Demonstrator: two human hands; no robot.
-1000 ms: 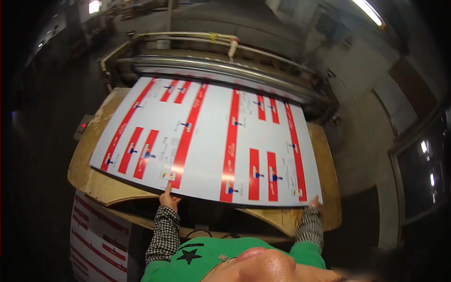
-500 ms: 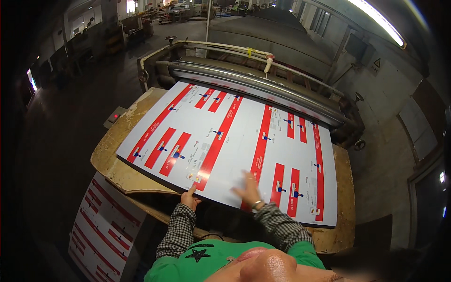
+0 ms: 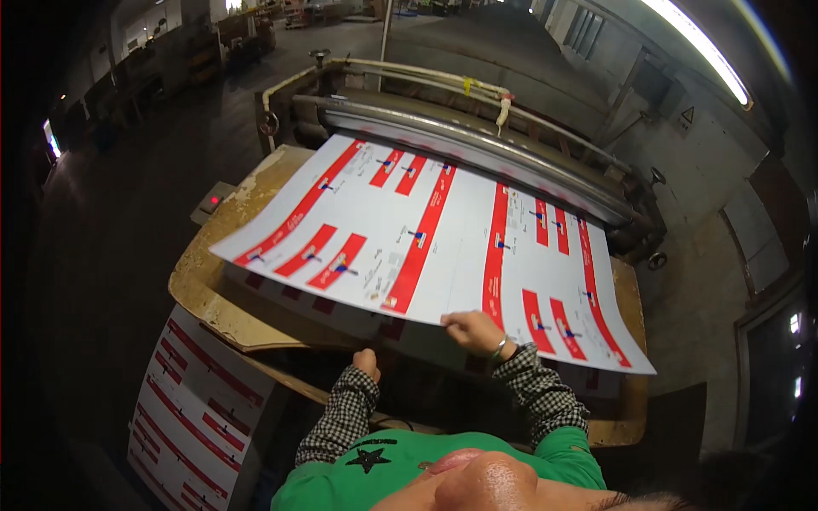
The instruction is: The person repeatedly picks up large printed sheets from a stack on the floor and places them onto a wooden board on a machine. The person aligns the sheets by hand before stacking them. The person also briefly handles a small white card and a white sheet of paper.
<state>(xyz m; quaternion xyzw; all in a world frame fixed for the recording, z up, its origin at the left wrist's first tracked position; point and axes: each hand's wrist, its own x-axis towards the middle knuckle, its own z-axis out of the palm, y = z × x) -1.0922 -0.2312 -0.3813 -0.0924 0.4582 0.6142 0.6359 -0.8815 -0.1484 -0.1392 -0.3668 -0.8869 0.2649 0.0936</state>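
Worn wooden table (image 3: 213, 298) | white red-striped printed sheet (image 3: 443, 247) lifted | right hand (image 3: 477, 330) grips edge | left hand (image 3: 367, 364) curled, empty

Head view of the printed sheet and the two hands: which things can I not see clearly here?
- Left hand: its fingers go under the raised printed sheet, so its grip is hidden.
- Right hand: fingertips hidden behind the sheet's near edge.
- Wooden table: the top is mostly covered by the sheet.
- Small print on the sheet: too small.
- Stack of sheets at lower left: partly lost in darkness.
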